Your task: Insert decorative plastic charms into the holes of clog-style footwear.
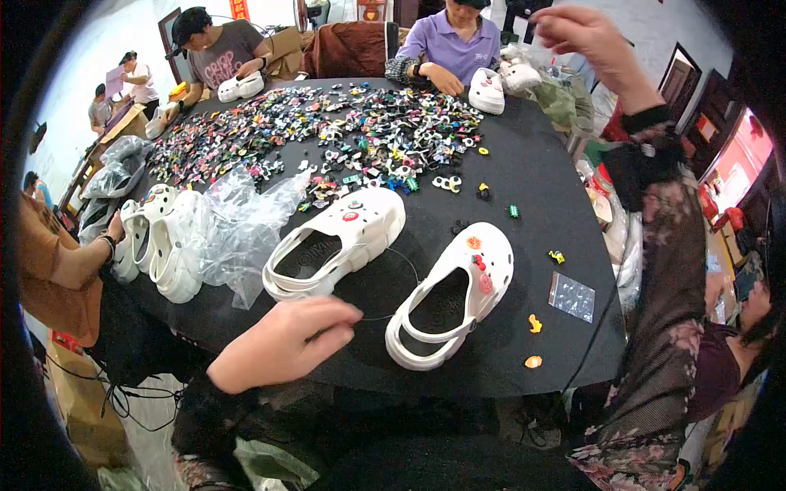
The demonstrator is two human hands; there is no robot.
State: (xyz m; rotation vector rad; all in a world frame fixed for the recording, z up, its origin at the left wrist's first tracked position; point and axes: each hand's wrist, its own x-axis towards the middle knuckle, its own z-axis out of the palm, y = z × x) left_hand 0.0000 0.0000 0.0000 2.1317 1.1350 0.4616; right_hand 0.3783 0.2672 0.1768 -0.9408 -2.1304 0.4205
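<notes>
Where left hand (pixel 286 340) hovers, two clogs (pixel 372 214) stand.

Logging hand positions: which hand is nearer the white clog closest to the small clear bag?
Left. The left hand is just left of the clog, near its heel; the right hand is raised well away, toward the picture's upper right.

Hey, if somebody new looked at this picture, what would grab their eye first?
Probably the heap of small colourful charms spread over the far half of the black table. Next, two white clogs with charms on their toes, sitting nearer, around the middle. Then the person's right hand, raised high at the upper right, while the left hand is low, by the clogs' heels.
</notes>
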